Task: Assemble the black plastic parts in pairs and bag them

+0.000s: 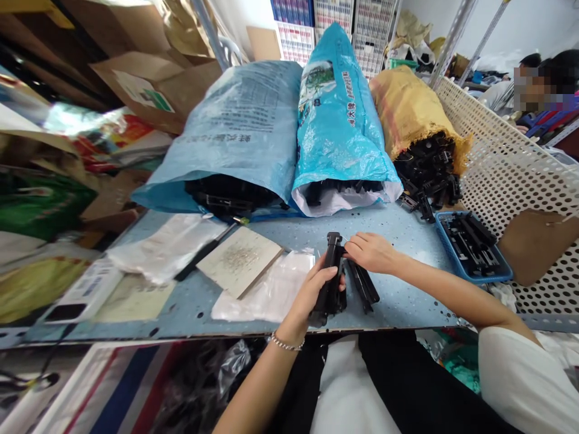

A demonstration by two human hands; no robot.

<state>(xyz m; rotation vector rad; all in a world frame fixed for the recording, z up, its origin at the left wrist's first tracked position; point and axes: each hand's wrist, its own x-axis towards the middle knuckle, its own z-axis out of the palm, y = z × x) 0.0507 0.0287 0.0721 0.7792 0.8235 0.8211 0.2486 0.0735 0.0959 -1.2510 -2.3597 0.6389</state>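
My left hand (pixel 315 284), with a bead bracelet at the wrist, is wrapped round a long black plastic part (pixel 333 256), held near the table's front edge. My right hand (pixel 368 252) is closed in a pinch beside the upper end of that part. A thin pale line shows near its fingertips, and what they grip is too small to tell. Just right of the held part, more long black plastic parts (pixel 363 286) lie on the blue table (pixel 407 295), below my right hand.
A blue sack (pixel 244 114), a bright blue sack (pixel 346 132) and a yellow sack (pixel 402 105) with black parts lie behind. A blue basket (pixel 470 278) of parts stands right, by a perforated white panel (pixel 506 157). Left are a square board (pixel 239 259) and clear bags (pixel 266 289). Someone sits far right.
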